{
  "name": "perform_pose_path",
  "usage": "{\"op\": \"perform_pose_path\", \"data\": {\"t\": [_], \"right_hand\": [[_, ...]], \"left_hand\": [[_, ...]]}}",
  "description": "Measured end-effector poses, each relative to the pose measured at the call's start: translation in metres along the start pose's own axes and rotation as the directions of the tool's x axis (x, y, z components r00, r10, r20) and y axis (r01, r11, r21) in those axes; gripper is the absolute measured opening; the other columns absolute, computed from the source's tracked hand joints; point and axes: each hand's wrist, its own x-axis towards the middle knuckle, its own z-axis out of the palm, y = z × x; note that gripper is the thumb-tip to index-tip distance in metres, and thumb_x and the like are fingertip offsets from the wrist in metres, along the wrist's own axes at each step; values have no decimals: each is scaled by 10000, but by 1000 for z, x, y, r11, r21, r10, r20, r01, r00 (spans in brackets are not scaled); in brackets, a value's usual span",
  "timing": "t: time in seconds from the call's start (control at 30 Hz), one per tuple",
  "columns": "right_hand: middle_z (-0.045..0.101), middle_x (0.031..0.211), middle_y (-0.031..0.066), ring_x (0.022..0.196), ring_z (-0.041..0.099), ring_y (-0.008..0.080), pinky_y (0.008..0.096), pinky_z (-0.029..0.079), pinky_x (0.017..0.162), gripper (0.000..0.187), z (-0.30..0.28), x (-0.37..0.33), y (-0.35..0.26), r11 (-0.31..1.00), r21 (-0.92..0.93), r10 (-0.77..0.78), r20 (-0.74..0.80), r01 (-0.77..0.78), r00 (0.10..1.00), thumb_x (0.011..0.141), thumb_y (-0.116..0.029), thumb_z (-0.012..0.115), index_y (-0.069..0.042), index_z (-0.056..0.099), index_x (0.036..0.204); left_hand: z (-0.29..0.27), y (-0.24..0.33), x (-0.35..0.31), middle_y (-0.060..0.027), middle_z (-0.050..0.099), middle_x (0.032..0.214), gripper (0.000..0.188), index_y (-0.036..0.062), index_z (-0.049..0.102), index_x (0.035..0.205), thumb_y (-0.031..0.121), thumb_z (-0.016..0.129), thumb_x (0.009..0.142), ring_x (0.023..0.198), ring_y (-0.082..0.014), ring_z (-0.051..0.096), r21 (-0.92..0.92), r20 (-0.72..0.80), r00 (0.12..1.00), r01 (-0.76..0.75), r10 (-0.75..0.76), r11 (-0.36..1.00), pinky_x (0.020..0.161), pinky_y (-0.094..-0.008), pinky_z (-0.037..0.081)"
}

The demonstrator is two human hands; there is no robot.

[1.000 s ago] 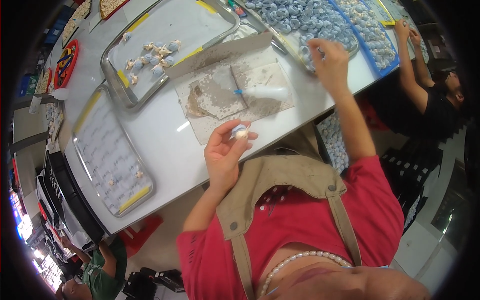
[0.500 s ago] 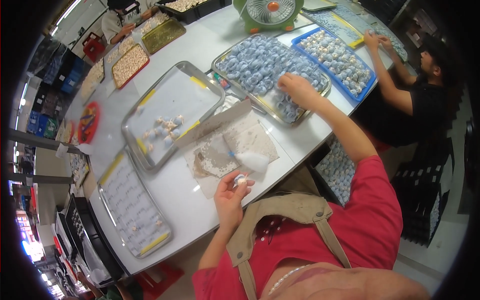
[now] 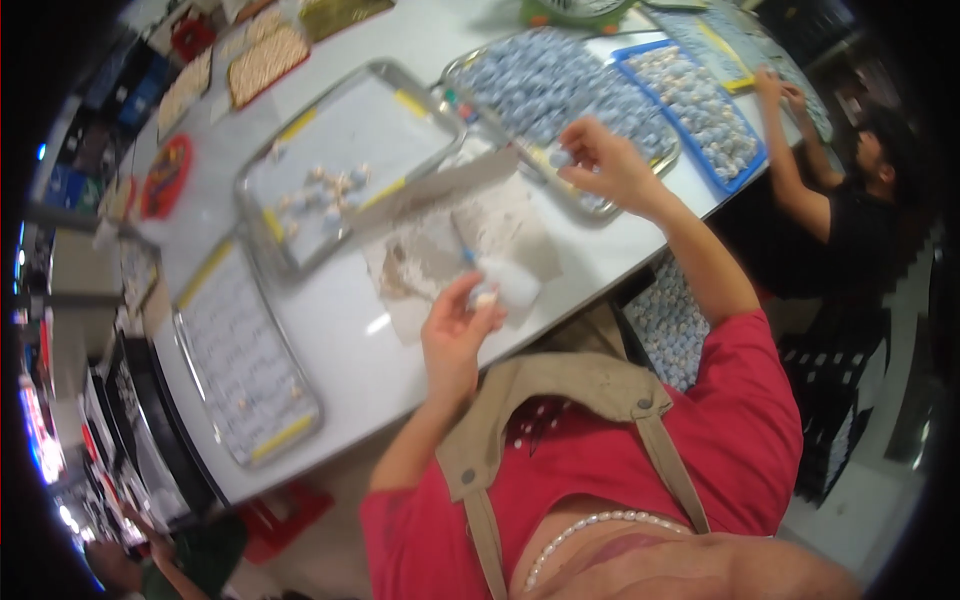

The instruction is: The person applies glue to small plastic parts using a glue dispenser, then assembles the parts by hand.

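My left hand [image 3: 455, 325] pinches a small pale piece [image 3: 484, 298] above the near edge of the table; blur hides its detail. Beside it lies a white squeeze bottle [image 3: 518, 285] with a blue tip, on a stained sheet of cardboard [image 3: 415, 255]. My right hand [image 3: 615, 170] is closed on a small blue-grey cup-shaped piece [image 3: 562, 157], held between thumb and fingers. That hand hovers over the near end of a metal tray heaped with similar blue-grey pieces [image 3: 550, 90].
Left of the cardboard, a metal tray [image 3: 350, 125] bears several blue-and-cream pieces. A narrower tray [image 3: 235, 350] stands at the table's left. A blue tray [image 3: 748, 178] of pieces lies right, near a person in black [image 3: 845, 190]. A green fan [image 3: 575, 12] stands at the back.
My right hand has come up off the heap and now has a blue-grey piece in its fingers. My left hand still pinches its pale piece. The whole view has shifted.
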Motion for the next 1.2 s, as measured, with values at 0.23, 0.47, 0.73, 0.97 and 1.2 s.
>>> {"op": "perform_pose_path", "data": {"t": [0.23,0.47,0.73,0.97,1.2], "right_hand": [[612,877,42,792,570,103,235,447,702,227,42,-42,-45,966,234,-189,365,107,912,768,7,602,-22,612,993],[626,889,53,778,593,102,238,478,709,256,61,-57,-56,977,204,-117,259,64,959,755,-4,655,0,589,1002],[619,845,45,752,574,70,224,465,660,213,82,-108,-27,920,250,118,560,-303,820,811,-71,630,-41,582,1016],[619,949,148,841,621,278,340,471,729,261,107,-102,-33,942,262,-15,656,-209,755,845,-126,571,-44,517,1086],[620,916,136,849,622,231,306,485,717,235,93,-83,-56,947,257,13,566,-192,824,808,-113,621,-39,565,1023]], "left_hand": [[-2,2,3,-75,558,1072,475,-20,469,1216,-20,644,775,947,-125,535,-30,38,994,-103,104,994,845,-251,441],[-7,-6,3,-80,559,1078,478,-21,457,1229,-25,631,783,933,-130,547,-39,43,995,-86,88,996,849,-255,441],[-43,1,-8,-116,567,1106,397,-8,473,1214,34,593,838,889,-131,564,35,-165,975,-148,152,988,766,-222,453],[-47,1,-7,-127,571,1101,388,-13,479,1208,41,593,841,877,-130,566,5,-187,980,-72,72,997,763,-223,453],[-43,9,-8,-98,533,1122,510,-25,434,1248,-72,617,775,928,-132,538,-17,-67,991,-115,114,993,825,-262,468]]}}
